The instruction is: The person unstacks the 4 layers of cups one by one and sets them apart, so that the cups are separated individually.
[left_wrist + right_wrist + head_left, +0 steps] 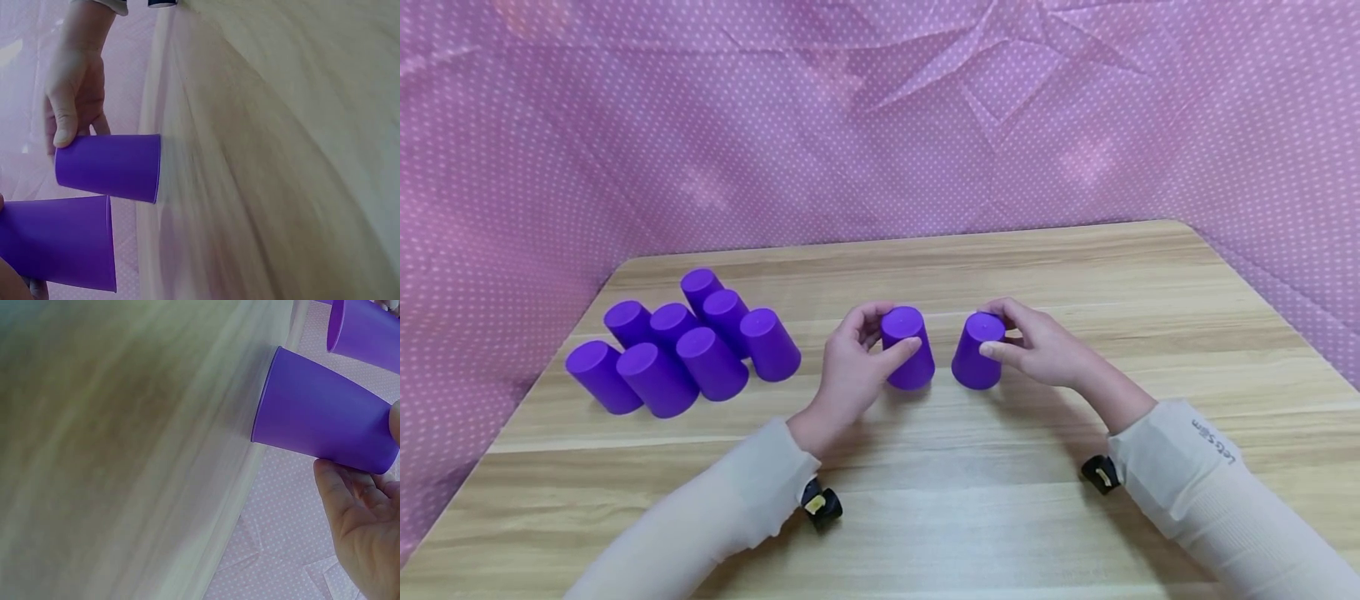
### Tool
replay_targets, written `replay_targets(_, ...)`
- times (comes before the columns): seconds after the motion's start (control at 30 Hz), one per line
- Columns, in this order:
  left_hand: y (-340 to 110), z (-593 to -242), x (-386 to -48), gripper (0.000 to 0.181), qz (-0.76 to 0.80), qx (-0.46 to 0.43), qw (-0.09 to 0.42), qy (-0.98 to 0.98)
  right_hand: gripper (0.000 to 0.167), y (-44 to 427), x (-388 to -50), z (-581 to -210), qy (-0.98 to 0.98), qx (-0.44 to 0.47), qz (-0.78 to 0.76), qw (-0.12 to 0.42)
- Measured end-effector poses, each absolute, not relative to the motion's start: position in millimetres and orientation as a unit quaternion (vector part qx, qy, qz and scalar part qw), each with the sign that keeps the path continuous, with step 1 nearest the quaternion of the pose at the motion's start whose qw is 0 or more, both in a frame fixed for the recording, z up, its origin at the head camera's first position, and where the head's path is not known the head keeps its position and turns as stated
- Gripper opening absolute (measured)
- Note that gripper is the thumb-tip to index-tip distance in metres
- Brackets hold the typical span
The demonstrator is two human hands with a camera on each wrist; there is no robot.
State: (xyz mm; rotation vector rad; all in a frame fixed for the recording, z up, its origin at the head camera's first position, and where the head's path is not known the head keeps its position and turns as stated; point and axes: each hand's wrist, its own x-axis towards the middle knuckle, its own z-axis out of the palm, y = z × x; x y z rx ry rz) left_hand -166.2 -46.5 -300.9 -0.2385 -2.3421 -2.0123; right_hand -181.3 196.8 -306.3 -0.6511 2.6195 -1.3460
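Two purple cups stand upside down side by side near the middle of the wooden table, a small gap between them. My left hand (853,358) grips the left cup (913,372), thumb across its near side and fingers behind. On the other one, the right cup (973,368), my right hand (1037,346) has its thumb in front and fingers at the far side, near the top. The right wrist view shows this right cup (319,415) between thumb and fingers. Whether either rim touches the table I cannot tell.
Several more purple cups (658,383) stand upside down in a close group at the left of the table (880,533). Behind and beside the table hangs a pink dotted cloth (820,150). Black wrist devices (823,504) sit beneath both sleeves.
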Motion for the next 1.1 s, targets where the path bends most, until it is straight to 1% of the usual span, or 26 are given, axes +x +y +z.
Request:
replay_targets(0.43, -78, -297, -162, 0.049, -0.639, -0.060, 0.043, -0.766, 0.036, 196, -181, -306, 0.866, -0.214, -0.448, 0.063)
replay_targets(0.67, -104, -300, -159, 0.051, -0.645, -0.029, 0.044, -0.763, 0.037, 195, -180, -306, 0.867, -0.212, -0.447, 0.065)
replay_targets(1.1, -146, -294, -143, 0.049, -0.602, 0.013, 0.070, -0.796, 0.036, 196, -179, -305, 0.867, -0.213, -0.446, 0.067)
